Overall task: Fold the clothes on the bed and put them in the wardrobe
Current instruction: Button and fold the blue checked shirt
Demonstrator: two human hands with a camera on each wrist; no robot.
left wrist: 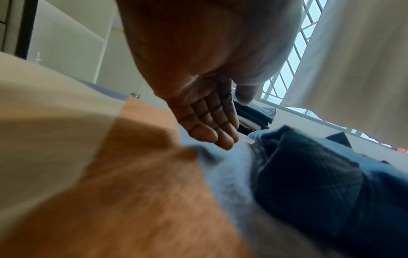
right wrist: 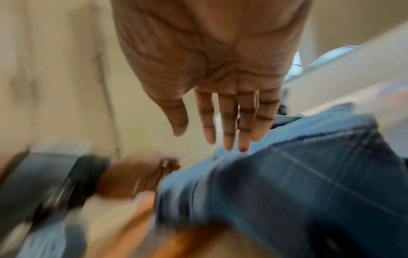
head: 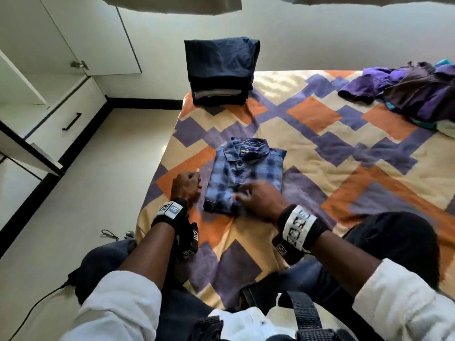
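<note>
A folded blue plaid shirt (head: pixel 243 173), collar away from the person, lies on the patterned bed (head: pixel 344 143) directly under the right grip. The right hand (head: pixel 258 200) hovers over the shirt's near edge with its fingers (right wrist: pixel 229 122) straight and spread, holding nothing; the right wrist view is blurred, so whether the fingertips actually touch the cloth cannot be told. Just left of the shirt, the left hand (head: pixel 186 184) sits low over the bedspread beside the shirt's left edge, its fingers (left wrist: pixel 209 125) together and only loosely bent in the left wrist view, empty as well. Beyond both grips, at the bed's far corner, stands 1 stack of folded dark clothes (head: pixel 221 70). Far to the right of the right grip, a heap of unfolded purple clothes (head: pixel 406 89) rests near the bed's far edge. To the left of the left grip, across the floor, the white wardrobe (head: pixel 61 94) stands with its door open.
</note>
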